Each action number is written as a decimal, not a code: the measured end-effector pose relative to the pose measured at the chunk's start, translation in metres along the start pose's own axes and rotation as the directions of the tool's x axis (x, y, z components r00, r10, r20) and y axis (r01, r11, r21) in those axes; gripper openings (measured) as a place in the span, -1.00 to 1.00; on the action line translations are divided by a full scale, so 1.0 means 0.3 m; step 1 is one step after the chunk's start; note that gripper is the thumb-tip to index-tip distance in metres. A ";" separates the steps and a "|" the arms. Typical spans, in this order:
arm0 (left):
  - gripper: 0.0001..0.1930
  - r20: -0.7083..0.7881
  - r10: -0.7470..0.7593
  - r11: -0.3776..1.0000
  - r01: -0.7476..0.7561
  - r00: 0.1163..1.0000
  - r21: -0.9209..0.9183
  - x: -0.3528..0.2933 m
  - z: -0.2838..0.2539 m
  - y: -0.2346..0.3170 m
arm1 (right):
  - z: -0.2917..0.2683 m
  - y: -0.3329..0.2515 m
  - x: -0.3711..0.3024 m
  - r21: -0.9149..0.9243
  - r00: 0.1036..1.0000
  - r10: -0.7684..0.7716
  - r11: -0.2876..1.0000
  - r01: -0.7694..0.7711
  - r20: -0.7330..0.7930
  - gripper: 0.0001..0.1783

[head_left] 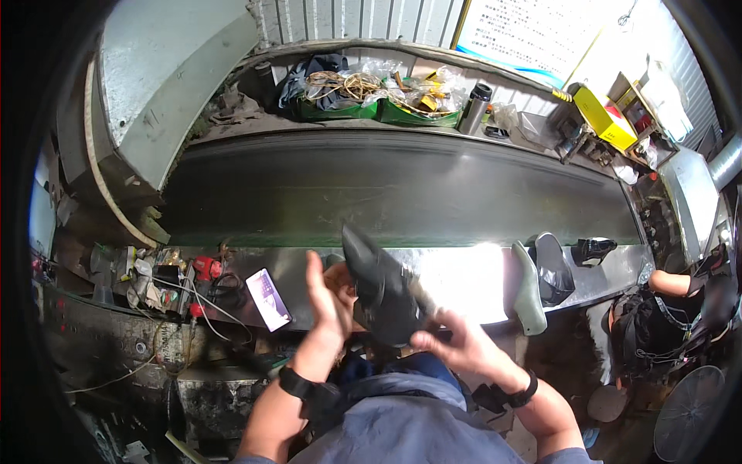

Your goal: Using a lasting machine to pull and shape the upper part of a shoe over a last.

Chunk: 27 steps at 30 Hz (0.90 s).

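In front of my body a black shoe (375, 282) with a pointed toe is held up, toe toward the far side, slightly blurred. My left hand (328, 300) is against its left side, thumb stretched away and fingers curled at the shoe's edge. At the lower right end of the shoe is my right hand (464, 346), its thumb and fingers closed about the heel end. A pale tan blurred piece (423, 298) shows along the shoe beside the right fingers; its kind cannot be made out. To the right lie a pale green sole-shaped piece (529, 290) and a glossy black shoe (553, 271).
A dark conveyor belt (394, 185) runs across behind the metal ledge (464, 278). On the ledge are a lit phone (268, 300), a red tool (206, 268) and another black shoe (593, 250). Green trays (417, 116) and a steel flask (474, 108) stand beyond the belt.
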<state>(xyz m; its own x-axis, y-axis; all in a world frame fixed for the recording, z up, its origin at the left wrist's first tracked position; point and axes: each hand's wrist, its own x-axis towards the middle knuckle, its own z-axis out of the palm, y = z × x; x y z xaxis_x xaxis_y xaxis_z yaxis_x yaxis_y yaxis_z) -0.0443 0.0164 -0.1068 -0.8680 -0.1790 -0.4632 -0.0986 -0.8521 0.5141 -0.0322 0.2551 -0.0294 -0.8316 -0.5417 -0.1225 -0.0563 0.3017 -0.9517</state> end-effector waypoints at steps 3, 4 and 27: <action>-0.24 0.152 -0.340 0.940 0.338 0.928 0.041 0.110 -0.154 0.043 | 0.007 0.189 -0.077 -0.639 0.934 -0.285 0.682 0.355 0.214 -0.55; -0.30 0.122 -0.355 0.927 0.332 0.927 0.173 0.148 -0.191 0.037 | 0.037 0.267 -0.091 -0.618 0.898 -0.332 0.651 0.441 0.290 -0.53; -0.12 -0.065 0.360 -0.236 0.158 0.931 0.959 0.379 -0.297 -0.133 | 0.264 0.647 -0.057 -0.205 0.976 -0.214 0.955 0.216 0.031 0.12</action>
<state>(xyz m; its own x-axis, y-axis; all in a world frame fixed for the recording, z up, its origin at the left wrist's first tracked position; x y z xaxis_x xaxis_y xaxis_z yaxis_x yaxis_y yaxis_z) -0.0957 -0.0139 -0.2443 -0.8117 -0.5051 -0.2933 -0.5807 0.6442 0.4978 0.0149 0.2608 -0.2343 -0.7830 -0.6174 0.0757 -0.3465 0.3317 -0.8775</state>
